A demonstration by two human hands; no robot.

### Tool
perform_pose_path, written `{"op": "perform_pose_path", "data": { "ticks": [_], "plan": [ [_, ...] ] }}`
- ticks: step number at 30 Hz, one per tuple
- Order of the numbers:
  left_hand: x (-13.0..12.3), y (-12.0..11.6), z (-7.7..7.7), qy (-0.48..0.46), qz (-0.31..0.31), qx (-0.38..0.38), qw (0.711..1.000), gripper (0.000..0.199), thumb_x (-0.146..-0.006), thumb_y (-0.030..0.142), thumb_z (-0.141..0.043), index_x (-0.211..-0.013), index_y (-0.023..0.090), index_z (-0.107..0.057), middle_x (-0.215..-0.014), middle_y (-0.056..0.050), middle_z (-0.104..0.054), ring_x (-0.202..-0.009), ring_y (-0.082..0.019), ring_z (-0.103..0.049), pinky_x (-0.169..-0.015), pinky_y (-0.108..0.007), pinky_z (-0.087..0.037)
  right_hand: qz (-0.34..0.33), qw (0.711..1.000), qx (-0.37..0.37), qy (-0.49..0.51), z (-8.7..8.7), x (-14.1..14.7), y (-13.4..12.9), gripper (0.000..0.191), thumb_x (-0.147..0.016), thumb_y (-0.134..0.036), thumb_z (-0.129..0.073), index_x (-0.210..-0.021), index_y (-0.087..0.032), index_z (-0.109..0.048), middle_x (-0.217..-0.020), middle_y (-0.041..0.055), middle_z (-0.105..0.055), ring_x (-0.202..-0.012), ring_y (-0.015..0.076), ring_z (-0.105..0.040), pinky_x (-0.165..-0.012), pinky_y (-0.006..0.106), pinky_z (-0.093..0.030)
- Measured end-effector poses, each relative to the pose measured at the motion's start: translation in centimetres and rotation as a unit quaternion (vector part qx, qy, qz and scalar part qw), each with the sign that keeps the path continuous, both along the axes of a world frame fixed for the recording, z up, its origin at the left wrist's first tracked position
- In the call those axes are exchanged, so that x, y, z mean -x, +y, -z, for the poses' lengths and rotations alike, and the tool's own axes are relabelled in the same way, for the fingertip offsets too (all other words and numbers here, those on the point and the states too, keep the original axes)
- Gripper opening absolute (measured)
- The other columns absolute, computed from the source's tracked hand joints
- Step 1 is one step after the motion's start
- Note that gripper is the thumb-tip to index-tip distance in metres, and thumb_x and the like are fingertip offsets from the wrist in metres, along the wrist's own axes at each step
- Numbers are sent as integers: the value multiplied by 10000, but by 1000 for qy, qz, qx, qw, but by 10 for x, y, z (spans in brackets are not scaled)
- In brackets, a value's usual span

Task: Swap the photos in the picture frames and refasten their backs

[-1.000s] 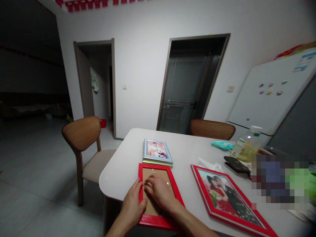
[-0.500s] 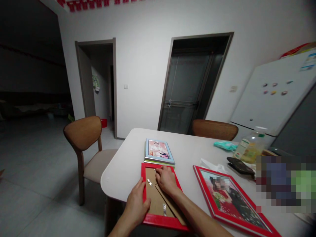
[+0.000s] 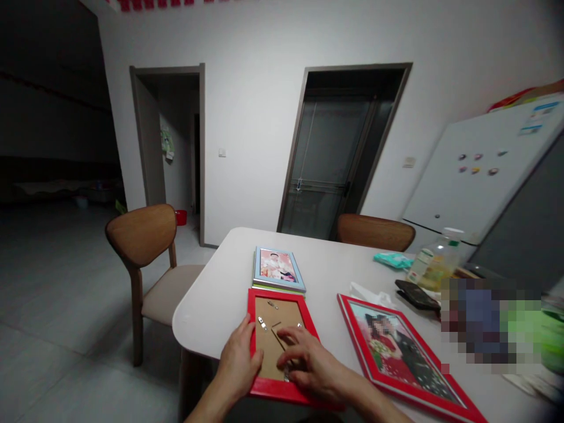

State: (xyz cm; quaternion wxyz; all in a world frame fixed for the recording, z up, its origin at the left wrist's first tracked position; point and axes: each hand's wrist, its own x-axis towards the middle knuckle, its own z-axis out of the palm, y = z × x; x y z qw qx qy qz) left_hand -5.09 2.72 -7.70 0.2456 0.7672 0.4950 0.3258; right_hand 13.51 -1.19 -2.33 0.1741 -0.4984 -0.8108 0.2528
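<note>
A red picture frame (image 3: 272, 388) lies back side up at the near edge of the white table, its brown backing board (image 3: 267, 346) showing with small metal clips and a slanted stand strip. My left hand (image 3: 238, 358) grips the frame's left side, thumb on the backing. Above the lower part of the board is my right hand (image 3: 311, 361), fingers bent and apart, beside a lower metal clip. Just beyond the frame sits a stack of smaller frames, with a light blue one (image 3: 278, 269) on top. To the right lies a larger red frame (image 3: 408, 352) with a photo facing up.
The white table (image 3: 326, 264) also bears a bottle (image 3: 436, 261), a dark phone-like object (image 3: 416, 295), a teal packet (image 3: 392, 260) and white plastic at the right. Wooden chairs stand left (image 3: 143, 235) and behind (image 3: 374, 232). A white fridge (image 3: 484, 182) is at the right.
My right hand has moved from the frame's top edge down towards its lower part, its fingers now spread. The top clip is uncovered. My left hand stays on the left side. The view has shifted slightly.
</note>
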Motion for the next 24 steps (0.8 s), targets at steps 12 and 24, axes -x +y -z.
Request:
{"op": "perform_pose_path", "data": {
  "ticks": [12,24],
  "plan": [
    [-9,1,1,25,0,-1,1000,505,-667,205,-449,-1161,98,-442,-1289,-104,-368,-1160,-182,-355,-974,-274,-254,195,976,-88,-34,22,1,9,361,-617,-222,-519,-972,-193,-576,-990,84,-550,-935,196,-484,-822,291,-347],
    [-25,4,-26,-196,1,105,975,374,-608,310,-552,-949,156,-573,-1127,-78,-539,-1084,-238,-436,-929,-313,-311,234,964,-123,-12,-19,3,15,326,-568,-164,-523,-886,-189,-592,-891,56,-583,-874,187,-499,-781,274,-364]
  ]
}}
